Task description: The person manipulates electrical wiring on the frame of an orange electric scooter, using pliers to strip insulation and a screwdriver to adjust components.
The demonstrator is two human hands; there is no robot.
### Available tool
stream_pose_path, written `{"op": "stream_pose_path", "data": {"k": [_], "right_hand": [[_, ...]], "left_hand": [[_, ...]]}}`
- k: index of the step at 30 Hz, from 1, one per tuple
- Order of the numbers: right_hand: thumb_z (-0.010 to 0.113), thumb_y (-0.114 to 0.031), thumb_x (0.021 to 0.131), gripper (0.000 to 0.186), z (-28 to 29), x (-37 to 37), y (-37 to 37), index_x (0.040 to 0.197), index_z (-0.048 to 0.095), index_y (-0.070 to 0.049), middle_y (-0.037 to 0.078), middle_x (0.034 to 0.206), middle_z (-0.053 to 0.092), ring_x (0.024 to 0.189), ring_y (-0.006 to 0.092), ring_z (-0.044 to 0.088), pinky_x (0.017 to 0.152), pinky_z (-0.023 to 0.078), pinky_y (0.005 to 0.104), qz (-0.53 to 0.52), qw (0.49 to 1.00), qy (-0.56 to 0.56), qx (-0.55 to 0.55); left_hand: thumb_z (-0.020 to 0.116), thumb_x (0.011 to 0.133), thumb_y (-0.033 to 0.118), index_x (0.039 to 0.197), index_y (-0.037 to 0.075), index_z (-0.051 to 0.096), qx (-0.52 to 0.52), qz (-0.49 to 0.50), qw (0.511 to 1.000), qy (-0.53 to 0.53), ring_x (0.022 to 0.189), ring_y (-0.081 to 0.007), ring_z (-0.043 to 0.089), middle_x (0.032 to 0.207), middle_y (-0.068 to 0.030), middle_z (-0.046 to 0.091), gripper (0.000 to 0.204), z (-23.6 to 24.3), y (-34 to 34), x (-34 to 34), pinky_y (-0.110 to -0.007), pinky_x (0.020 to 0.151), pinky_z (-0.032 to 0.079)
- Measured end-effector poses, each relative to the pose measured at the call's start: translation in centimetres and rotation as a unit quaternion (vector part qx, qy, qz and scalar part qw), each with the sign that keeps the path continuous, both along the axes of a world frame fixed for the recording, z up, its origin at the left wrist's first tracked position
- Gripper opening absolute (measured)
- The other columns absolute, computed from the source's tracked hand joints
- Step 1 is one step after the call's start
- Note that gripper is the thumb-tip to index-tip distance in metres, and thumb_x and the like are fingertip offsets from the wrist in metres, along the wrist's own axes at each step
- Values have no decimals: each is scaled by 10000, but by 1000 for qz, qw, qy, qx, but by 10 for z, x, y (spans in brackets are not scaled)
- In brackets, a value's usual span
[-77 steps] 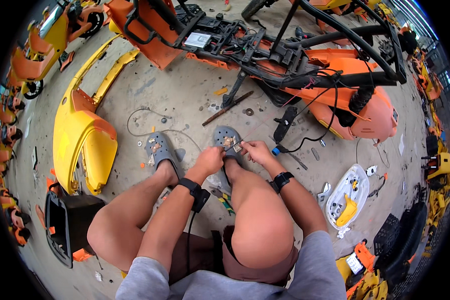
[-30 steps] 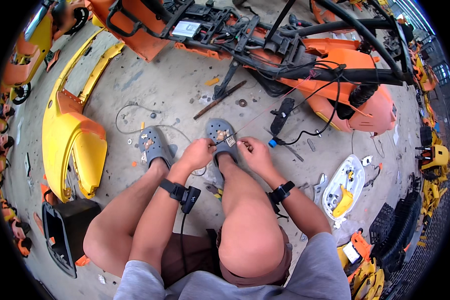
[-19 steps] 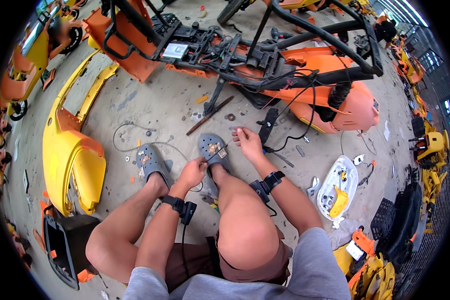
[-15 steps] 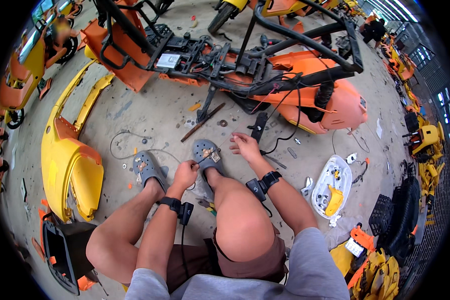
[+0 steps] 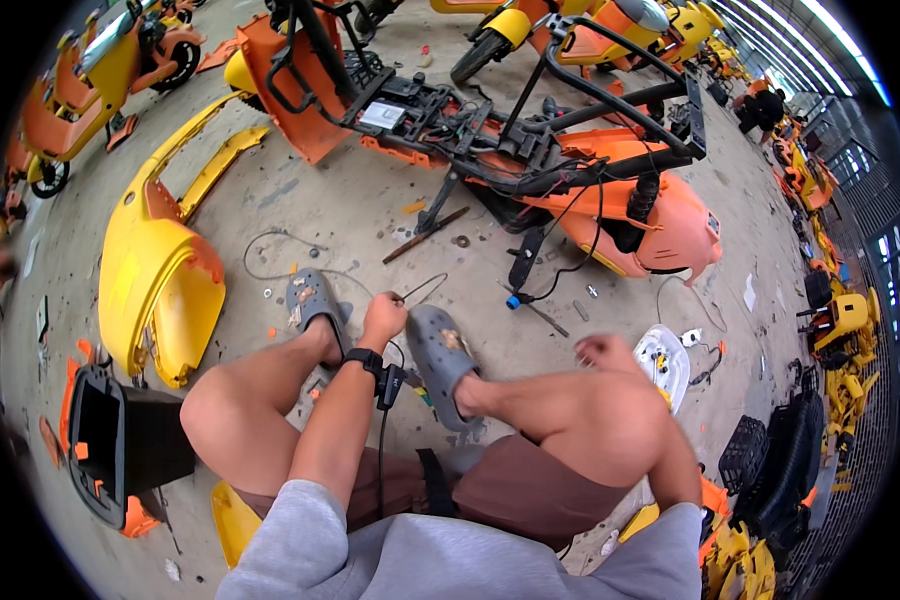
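My left hand is closed in a pinch on a thin grey cable. A short length of the cable curves out past my fingertips, above my right shoe. My right hand is off to the right, above my bent right knee and beside the white tray. Motion smears its fingers, and I cannot make out anything in them. Part of the tray is hidden behind my arm and knee. A grey clog is on my right foot, another on my left.
Ahead lies a stripped scooter frame with orange panels and dangling black wires. A black part with a blue end and a rusty rod lie before it. A yellow body panel and a black bin are at left.
My right hand has moved right, away from the cable, toward the white tray. My right knee has swung outward. The left hand keeps its pinch, and the whole view has shifted slightly.
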State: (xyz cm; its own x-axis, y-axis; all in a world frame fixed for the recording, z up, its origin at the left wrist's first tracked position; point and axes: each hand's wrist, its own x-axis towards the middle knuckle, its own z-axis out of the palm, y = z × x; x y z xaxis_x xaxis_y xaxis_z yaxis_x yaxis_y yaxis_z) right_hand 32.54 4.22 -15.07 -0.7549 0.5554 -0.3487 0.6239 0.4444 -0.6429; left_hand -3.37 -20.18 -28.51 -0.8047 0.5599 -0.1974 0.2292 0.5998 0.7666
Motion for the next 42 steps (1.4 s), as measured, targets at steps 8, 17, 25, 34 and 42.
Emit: {"op": "stream_pose_path", "data": {"k": [8,17,25,34,42], "right_hand": [[564,-285,931,314,243,-105,8,1085,633,-20,36,756,625,576,81,582,448,437,221,-75,981,177,-29],[584,-244,913,292,271,-229,-97,1092,624,-17,47,821,635,609,85,571,485,446,213,99,882,335,-315],[567,-258,931,296,264,-139,-67,1063,630,-1,38,763,630,585,78,566,476,424,212,125,981,137,-57],[558,-248,912,330,276,-10,-98,1018,567,64,121,635,585,416,159,539,343,404,247,-22,928,216,-304],[515,-191,925,309,200,-45,-196,1176,523,-10,81,853,577,660,155,549,514,445,278,-242,744,231,-578]], "left_hand": [[559,784,81,915,-41,694,-80,-175,948,-252,536,-204,635,781,-146,693,225,38,-43,38,-321,547,539],[468,948,77,1029,-37,600,28,-225,919,-322,594,-111,572,713,-59,610,192,130,-81,92,-244,538,465],[478,801,60,1034,15,624,67,-192,978,-42,705,-266,658,731,-166,653,279,75,-57,137,-376,675,500],[546,746,111,860,-36,643,20,-134,983,-125,708,-278,654,705,-162,649,209,70,-29,148,-366,662,508],[467,836,175,676,-57,595,190,2,971,-142,442,-208,538,604,-146,594,309,55,-20,154,-330,464,425]]}}
